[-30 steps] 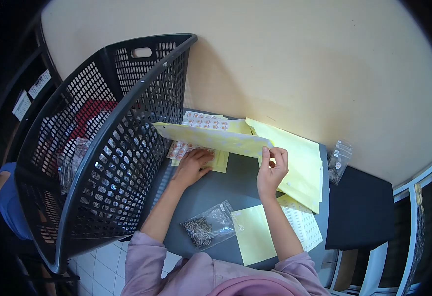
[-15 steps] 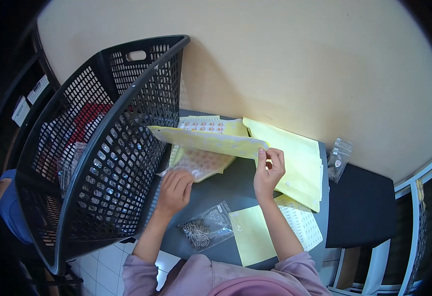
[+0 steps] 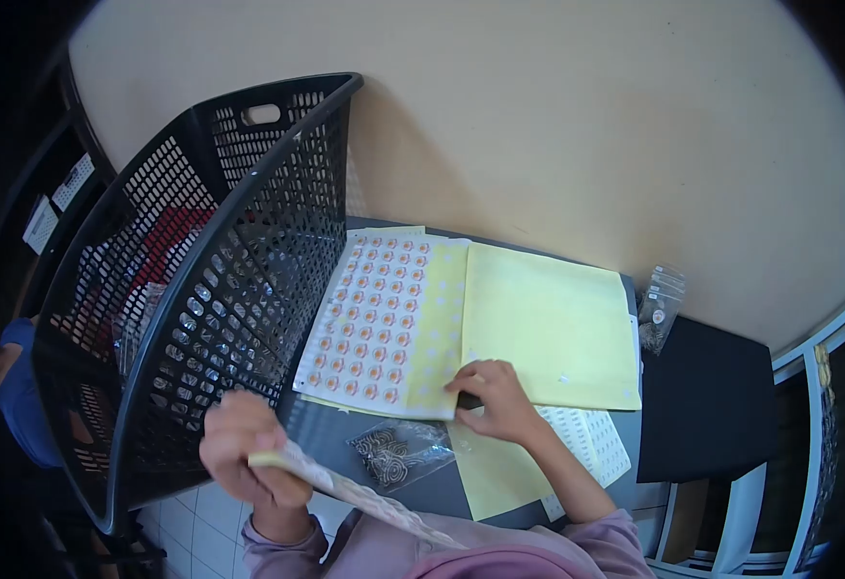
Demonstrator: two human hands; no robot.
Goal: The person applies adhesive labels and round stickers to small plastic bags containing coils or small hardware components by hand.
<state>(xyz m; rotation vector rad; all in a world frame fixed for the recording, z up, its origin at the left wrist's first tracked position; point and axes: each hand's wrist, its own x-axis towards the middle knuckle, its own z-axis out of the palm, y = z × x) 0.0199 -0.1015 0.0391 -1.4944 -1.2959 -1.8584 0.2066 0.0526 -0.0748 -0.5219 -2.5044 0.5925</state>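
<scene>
Head view: the sticker sheet, printed with rows of small round designs, lies flat on the left part of the tabletop, beside the basket. Its near right corner is at the fingertips of my right hand; the thumb and forefinger are bent with a small gap showing between them, and I cannot tell whether they pinch the sheet. My left hand, blurred, is clamped on the end of the raised sheet, which I see almost edge-on, slanting down to the right over the near edge of the tabletop.

To the right of the sticker sheet, the large yellow sheet reaches toward the right edge of the tabletop. Nearer to me, the clear packet with dark coiled pieces lies near the sticker sheet's near edge, with the small yellow paper just right of it. White label sheets lie by the near right corner, partly behind my right forearm. Small clear bags are just beyond the right edge, by the black surface. Behind the basket, at far left, a blue sleeve of another person shows.
</scene>
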